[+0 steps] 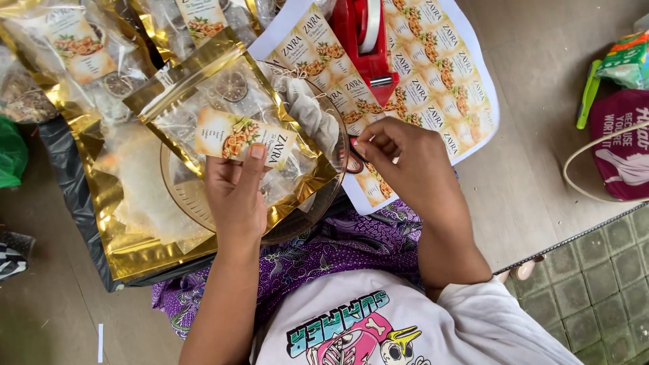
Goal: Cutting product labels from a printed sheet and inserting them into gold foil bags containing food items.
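My left hand (236, 196) holds a gold-edged clear pouch (203, 101) from below, thumb pressed on the orange-and-white label (236, 138) stuck on its front. The pouch holds dried slices and white sachets. My right hand (405, 159) hovers to the right with fingers curled and pinched together over the edge of a sheet of printed labels (433, 88). Whether it pinches anything is too small to tell. Under the pouch sits a round glass bowl (334, 176) with white sachets in it.
A red tape dispenser (368, 40) stands on the label sheet. Several filled gold pouches (81, 47) lie at the upper left, one flat pouch (135, 223) under the bowl. A maroon bag (622, 142) and green packet (625, 61) sit right. Tiled floor (595, 270) lies at lower right.
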